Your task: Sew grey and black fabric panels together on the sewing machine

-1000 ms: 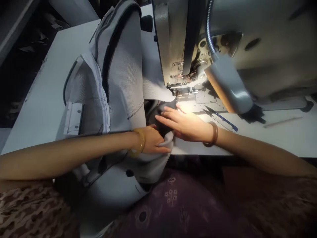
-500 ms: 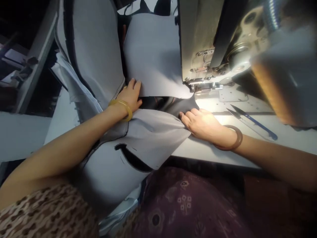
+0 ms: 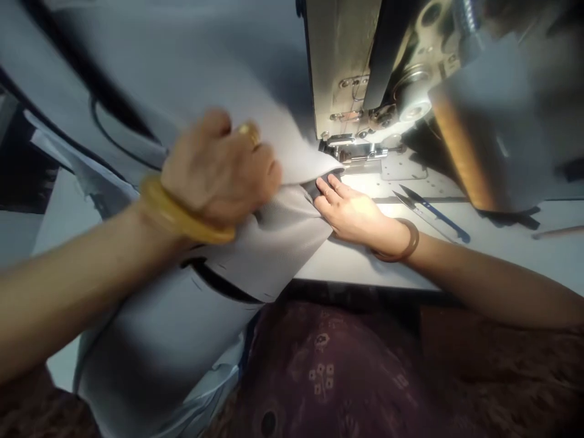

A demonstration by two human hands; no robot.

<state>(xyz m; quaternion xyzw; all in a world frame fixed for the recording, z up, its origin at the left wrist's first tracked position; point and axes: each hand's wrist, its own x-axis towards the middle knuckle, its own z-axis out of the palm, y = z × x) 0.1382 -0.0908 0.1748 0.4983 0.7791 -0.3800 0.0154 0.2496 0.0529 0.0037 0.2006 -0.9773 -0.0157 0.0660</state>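
Note:
A large grey fabric piece with black edging [image 3: 219, 67] rises on the left and reaches the sewing machine's presser foot [image 3: 360, 152]. My left hand [image 3: 221, 170], smeared by motion, is closed in a fist in front of it, seemingly gripping the fabric; what lies inside the fingers is hidden. Close before the presser foot, my right hand [image 3: 351, 213] holds gathered grey ribbed fabric [image 3: 292, 243], two fingertips resting on a dark layer [image 3: 314, 188] under the panel's edge.
The sewing machine head [image 3: 344, 55] stands at the upper right. Blue-handled thread snips [image 3: 438, 216] lie on the white table [image 3: 356, 267], right of my right hand. Near the right edge are dark scraps [image 3: 515, 217] and a thin stick-like object [image 3: 559, 232].
My left hand has come up from the fabric and closed. The grey panel has lifted and folded over the dark layer near the presser foot. My right hand's fingers have shifted forward.

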